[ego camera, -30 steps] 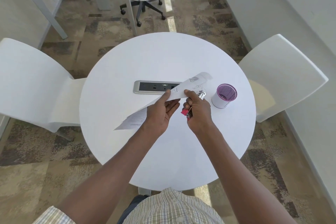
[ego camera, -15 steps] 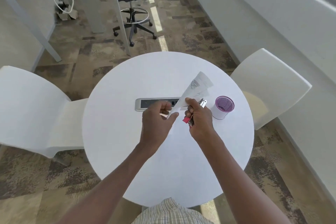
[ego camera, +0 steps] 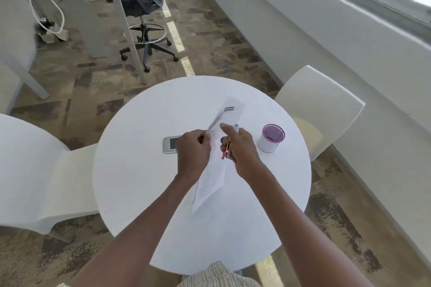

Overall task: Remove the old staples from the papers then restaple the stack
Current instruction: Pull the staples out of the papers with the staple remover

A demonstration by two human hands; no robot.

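White round table (ego camera: 144,193); left hand (ego camera: 193,152) pinches the papers (ego camera: 211,177) mid-air near their middle. Right hand (ego camera: 242,149), just beside, is curled round a pink-handled staple tool (ego camera: 226,152), thumb pressing the sheet. Keep sheets taut, work tool squarely under each staple.

A round white table (ego camera: 144,193) carries the things. Set flush into its top near the middle is a grey power outlet panel (ego camera: 169,145), and toward the right edge stands a white cup with a purple rim (ego camera: 270,138), upright.
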